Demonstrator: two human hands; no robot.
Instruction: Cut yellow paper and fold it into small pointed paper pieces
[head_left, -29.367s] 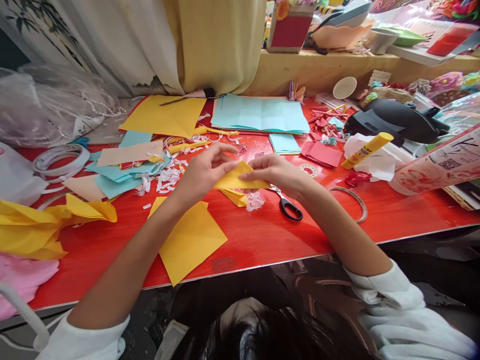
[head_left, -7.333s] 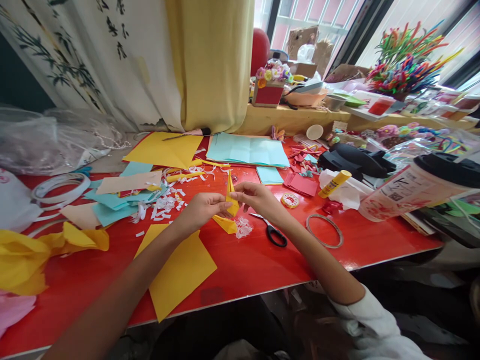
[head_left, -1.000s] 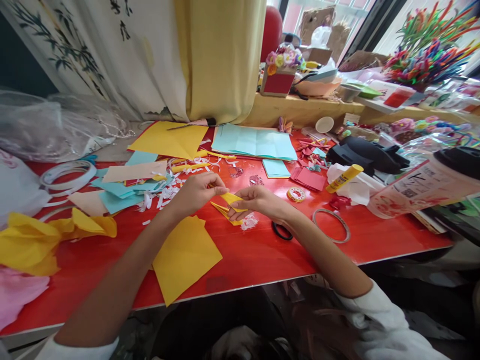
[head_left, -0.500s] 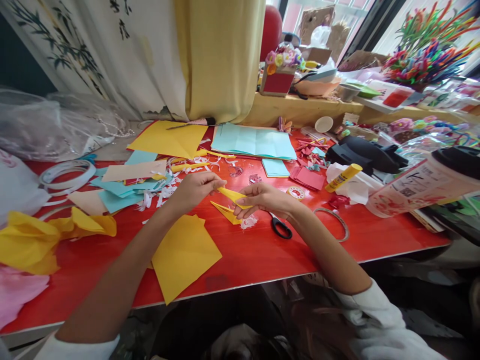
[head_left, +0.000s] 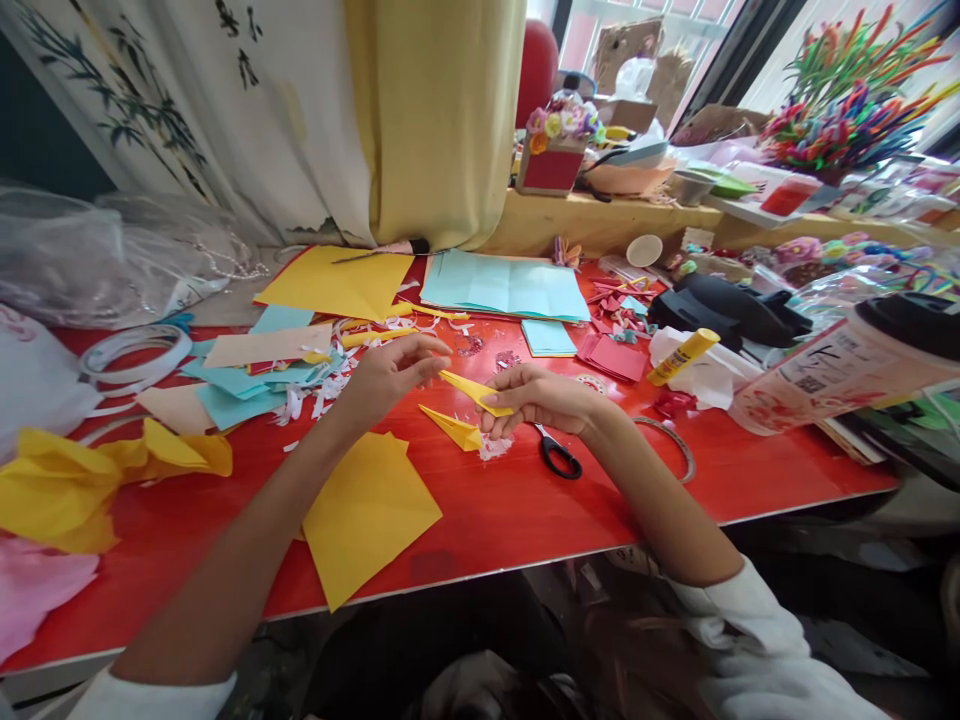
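A narrow folded piece of yellow paper (head_left: 474, 389) is pinched between the thumb and fingers of my right hand (head_left: 536, 398), its pointed end towards the left. Just above that tip is my left hand (head_left: 401, 373), its fingers loosely bent and slightly apart, seemingly off the paper. A second folded yellow paper piece (head_left: 452, 428) lies on the red table under my hands. Beside my left forearm rests a stack of square yellow sheets (head_left: 373, 515). Black-handled scissors (head_left: 559, 455) lie below my right wrist, their blades partly hidden.
On the red table (head_left: 510, 510) are light blue sheets (head_left: 506, 285), red paper squares (head_left: 609, 357), a yellow glue stick (head_left: 682, 357) and tape rolls (head_left: 135, 357). Crumpled yellow paper (head_left: 67, 480) lies at left. A tilted cup (head_left: 847, 365) stands at right.
My left fingers have come off the folded paper's tip and loosened. My right hand has shifted slightly right with the paper, showing more of it.
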